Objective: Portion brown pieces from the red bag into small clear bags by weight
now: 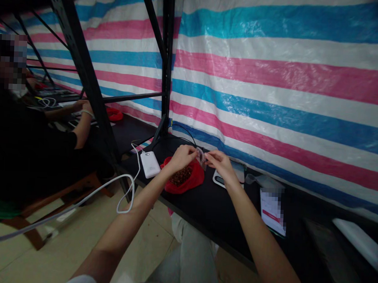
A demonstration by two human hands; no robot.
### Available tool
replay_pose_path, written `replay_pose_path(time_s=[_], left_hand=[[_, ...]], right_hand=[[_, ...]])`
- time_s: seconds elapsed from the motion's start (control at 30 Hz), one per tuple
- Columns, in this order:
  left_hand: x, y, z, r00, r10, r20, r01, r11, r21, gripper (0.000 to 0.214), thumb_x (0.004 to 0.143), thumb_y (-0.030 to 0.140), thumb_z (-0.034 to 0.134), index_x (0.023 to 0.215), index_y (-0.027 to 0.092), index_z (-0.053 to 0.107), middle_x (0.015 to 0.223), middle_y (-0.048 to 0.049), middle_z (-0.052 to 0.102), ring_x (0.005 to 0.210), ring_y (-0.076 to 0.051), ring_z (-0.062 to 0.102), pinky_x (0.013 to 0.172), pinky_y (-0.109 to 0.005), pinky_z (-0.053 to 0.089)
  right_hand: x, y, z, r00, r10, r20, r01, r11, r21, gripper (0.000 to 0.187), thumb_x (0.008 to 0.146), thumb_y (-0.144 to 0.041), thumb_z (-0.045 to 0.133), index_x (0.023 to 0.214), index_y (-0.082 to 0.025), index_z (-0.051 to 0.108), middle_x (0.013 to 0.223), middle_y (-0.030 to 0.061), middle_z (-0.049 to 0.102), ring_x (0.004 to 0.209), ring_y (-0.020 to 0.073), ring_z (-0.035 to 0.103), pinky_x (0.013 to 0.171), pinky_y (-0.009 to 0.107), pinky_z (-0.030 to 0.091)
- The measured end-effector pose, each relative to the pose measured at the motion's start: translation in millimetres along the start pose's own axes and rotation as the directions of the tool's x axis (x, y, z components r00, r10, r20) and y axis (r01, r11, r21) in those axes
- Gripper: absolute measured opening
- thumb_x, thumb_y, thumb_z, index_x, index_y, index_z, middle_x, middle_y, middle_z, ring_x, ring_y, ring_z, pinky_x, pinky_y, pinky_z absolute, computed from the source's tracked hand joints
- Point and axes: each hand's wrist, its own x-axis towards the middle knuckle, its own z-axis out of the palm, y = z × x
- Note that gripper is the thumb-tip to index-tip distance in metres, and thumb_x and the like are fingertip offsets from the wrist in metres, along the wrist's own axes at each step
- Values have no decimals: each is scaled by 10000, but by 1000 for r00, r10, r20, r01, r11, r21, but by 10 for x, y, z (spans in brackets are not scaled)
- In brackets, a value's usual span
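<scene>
Both my hands are raised over a black table point(211, 209). My left hand point(182, 156) and my right hand point(218, 163) pinch a small clear plastic bag point(201, 156) between them, fingers closed on its edges. Right below the hands sits a red bag point(196, 180) holding small brown pieces point(180, 175). A small white scale point(238, 172) lies under and behind my right hand, partly hidden by it.
A white power bank point(149, 164) with a white cable point(80, 201) lies left of the red bag. Clear bags point(262, 181) and a printed sheet point(272, 212) lie to the right. Black rack posts point(166, 61) stand behind. Another person point(29, 143) sits at the left.
</scene>
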Motion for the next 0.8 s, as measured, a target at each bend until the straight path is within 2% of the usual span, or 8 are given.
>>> replay_pose_path(time_s=[0.13, 0.2, 0.3, 0.4, 0.53, 0.63, 0.73, 0.8], left_hand=[[-2, -203, -244, 993, -93, -78, 67, 955, -290, 305, 791, 276, 423, 706, 98, 655, 682, -57, 662, 666, -165, 609, 665, -241, 441], [-20, -267, -340, 988, -96, -122, 44, 928, -371, 299, 796, 283, 429, 710, 94, 644, 676, -54, 654, 668, -165, 608, 672, -247, 447], [-64, -325, -437, 982, -18, -189, -50, 936, -349, 301, 816, 297, 437, 698, 111, 642, 722, -50, 655, 734, -163, 598, 737, -256, 443], [-130, -363, -489, 991, 90, -103, -117, 949, -294, 300, 836, 295, 432, 718, 126, 650, 844, -52, 652, 825, -157, 588, 811, -259, 431], [-255, -465, -544, 995, 95, -6, -94, 977, -191, 274, 837, 286, 454, 737, 130, 655, 932, -66, 637, 886, -164, 578, 864, -281, 417], [-344, -588, -607, 995, 65, 71, -54, 987, -154, 235, 791, 260, 529, 960, 145, 644, 1038, -75, 630, 988, -185, 556, 943, -326, 375], [-378, -687, -645, 986, 37, 160, 3, 971, -239, 491, 767, 213, 547, 1250, 169, 464, 1147, -86, 592, 1056, -179, 533, 944, -325, 383], [-356, -714, -620, 987, 1, 161, 41, 966, -256, 532, 785, 238, 531, 1297, 170, 404, 1154, -91, 589, 1053, -172, 537, 919, -309, 403]], right_hand=[[58, 103, 151, 979, 205, -3, -193, 926, 324, 322, 751, -461, 555, 965, -222, 580, 1109, 67, 617, 954, 188, 596, 750, 312, 502], [85, 154, 226, 927, 295, 232, -368, 838, 403, 355, 797, -472, 505, 1031, -211, 559, 1138, 91, 606, 958, 190, 601, 738, 321, 519], [158, 204, 353, 791, 267, 551, -545, 716, 437, 397, 860, -484, 395, 1045, -173, 559, 1103, 106, 626, 869, 155, 636, 691, 263, 531], [282, 246, 469, 822, 251, 511, -517, 705, 486, 312, 886, -400, 395, 921, -173, 606, 987, 65, 669, 741, 97, 644, 643, 181, 519], [461, 314, 513, 881, 258, 398, -431, 785, 445, 172, 849, -288, 493, 830, -184, 630, 856, 25, 688, 639, 85, 633, 627, 178, 518], [567, 336, 467, 873, 251, 417, -414, 834, 365, 128, 791, -272, 574, 851, -186, 646, 827, 29, 696, 611, 97, 637, 617, 203, 524], [660, 306, 428, 862, 262, 433, -388, 892, 231, 218, 707, -269, 663, 911, -191, 653, 805, 41, 704, 595, 115, 643, 584, 217, 528], [717, 269, 435, 851, 256, 458, -339, 935, 106, 237, 659, -259, 699, 882, -186, 667, 781, 42, 706, 578, 120, 641, 542, 212, 522]])
